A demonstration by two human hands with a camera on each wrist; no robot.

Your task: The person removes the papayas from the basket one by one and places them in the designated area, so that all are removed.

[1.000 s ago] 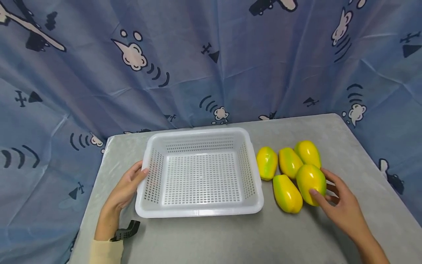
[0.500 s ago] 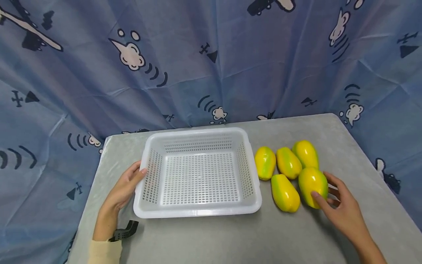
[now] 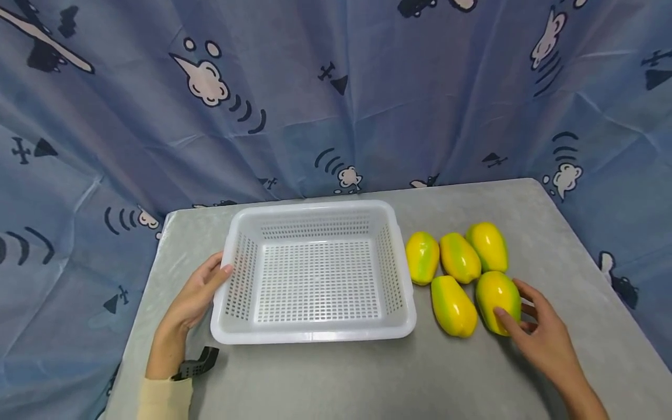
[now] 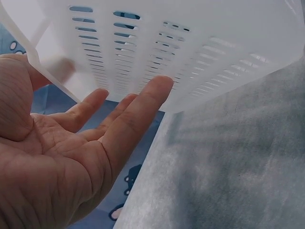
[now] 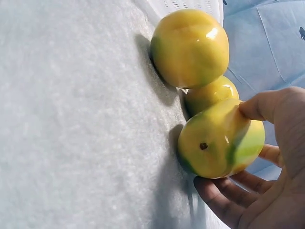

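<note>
A white plastic basket point(image 3: 315, 337) with slotted walls sits on the table. My left hand point(image 3: 196, 294) holds its left rim, the thumb over the edge and the fingers along the outer wall, as the left wrist view shows. To the basket's right lie several glossy yellow-green mangoes. With thumb and fingers around its sides, my right hand point(image 3: 543, 332) grips the nearest-right mango point(image 3: 496, 300). In the right wrist view this mango point(image 5: 214, 148) sits low over the table with its dark stem spot showing. Another mango point(image 3: 454, 306) lies just left of it.
Three more mangoes stand in a row behind: one by the basket point(image 3: 422, 258), one in the middle point(image 3: 459, 256), one at the right point(image 3: 488, 246). A patterned blue curtain point(image 3: 294, 116) hangs beyond the grey table point(image 3: 336, 385). A black wrist strap point(image 3: 196, 364) is on the left wrist.
My right hand has brought the gripped mango slightly toward me and down, away from the middle mango. The left hand keeps its hold on the basket.
</note>
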